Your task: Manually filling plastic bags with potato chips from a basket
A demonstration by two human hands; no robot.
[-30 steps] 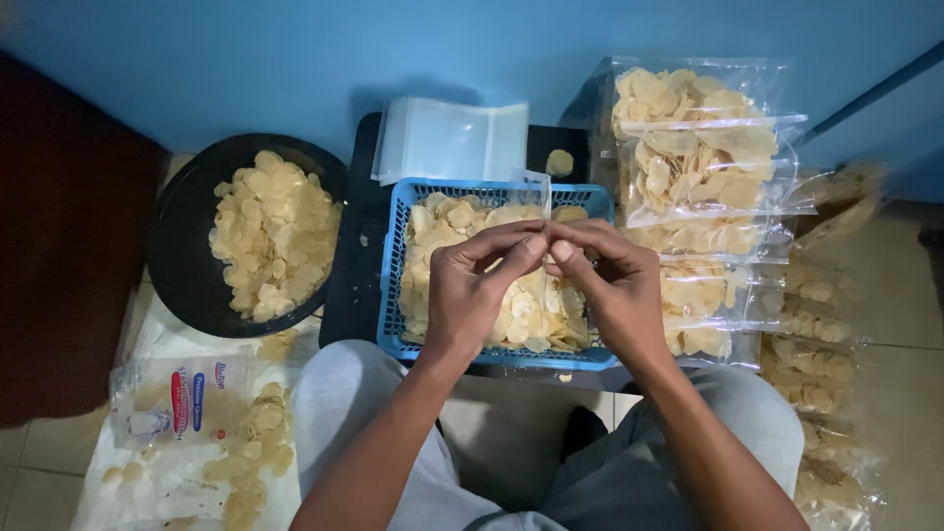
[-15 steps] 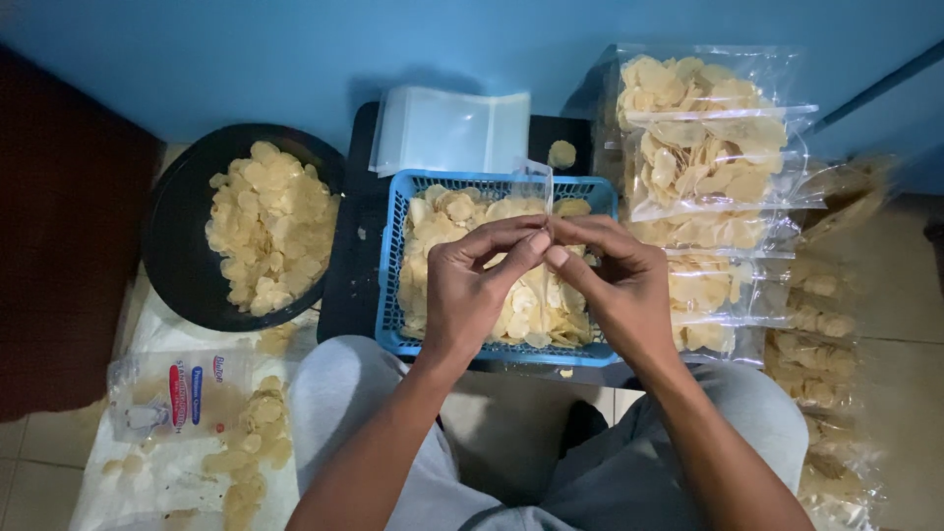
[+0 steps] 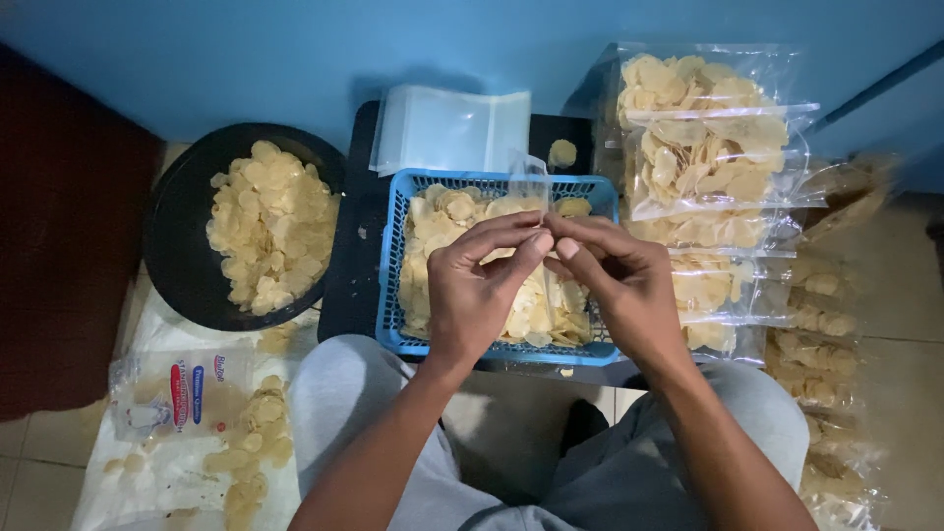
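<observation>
A seated person's left hand [image 3: 479,290] and right hand [image 3: 618,280] meet fingertip to fingertip above a blue plastic basket [image 3: 393,295], pinching between them the mouth of a small clear plastic bag [image 3: 529,182] that stands up over the basket's far rim. Both hands are closed to a pinch, thumbs against forefingers on the film, the other fingers loosely curled; whether the bag holds anything cannot be told. The basket, with latticed walls, is filled with pale yellow round chips [image 3: 457,211] and sits on a dark surface [image 3: 359,251] just in front of the person's knees.

Behind the basket lies a flat stack of empty clear bags [image 3: 447,128], with a single loose chip [image 3: 561,153] beside it. To the left, a round black bowl [image 3: 177,246] holds a heap of the same chips, piled toward its right side. To the right, filled clear packets of chips [image 3: 703,147] are stacked one over another, the pile running down along the tiled floor [image 3: 900,393] toward the lower right corner, where it blurs.

At lower left, a sheet of clear plastic [image 3: 147,472] is spread on the floor, carrying scattered chips and a flattened printed packet [image 3: 172,393] with red and blue markings. The person wears grey trousers [image 3: 339,403].
</observation>
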